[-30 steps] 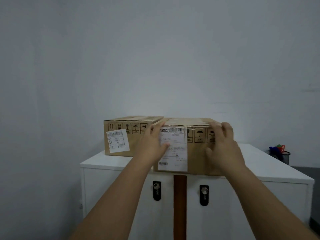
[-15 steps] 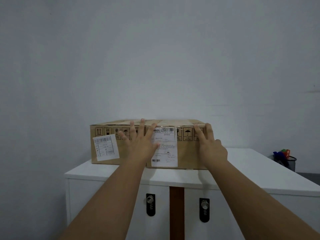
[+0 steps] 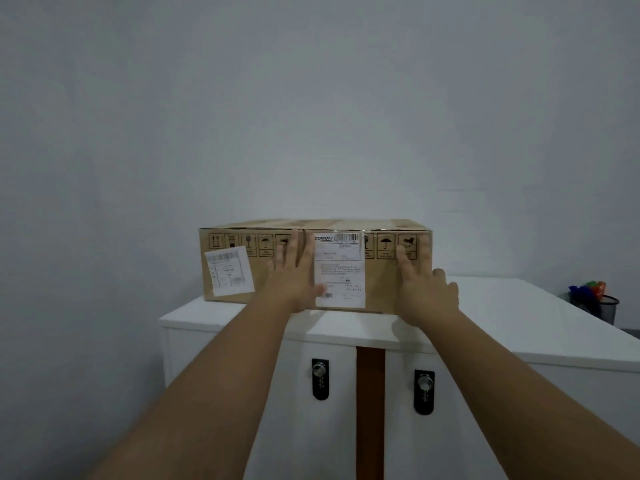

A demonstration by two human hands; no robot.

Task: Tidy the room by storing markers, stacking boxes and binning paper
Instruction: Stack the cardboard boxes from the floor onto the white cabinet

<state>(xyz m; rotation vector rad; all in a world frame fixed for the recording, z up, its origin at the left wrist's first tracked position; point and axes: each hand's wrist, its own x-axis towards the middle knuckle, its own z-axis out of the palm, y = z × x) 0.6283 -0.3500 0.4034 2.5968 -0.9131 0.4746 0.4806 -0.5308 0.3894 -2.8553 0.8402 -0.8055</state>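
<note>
Both hands, left and right, press flat and open-fingered, gripping nothing, against the cardboard box front on a white cabinet below them.

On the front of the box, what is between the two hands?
In the head view, a white shipping label lies between the left hand and the right hand, stuck on the cardboard box.
</note>
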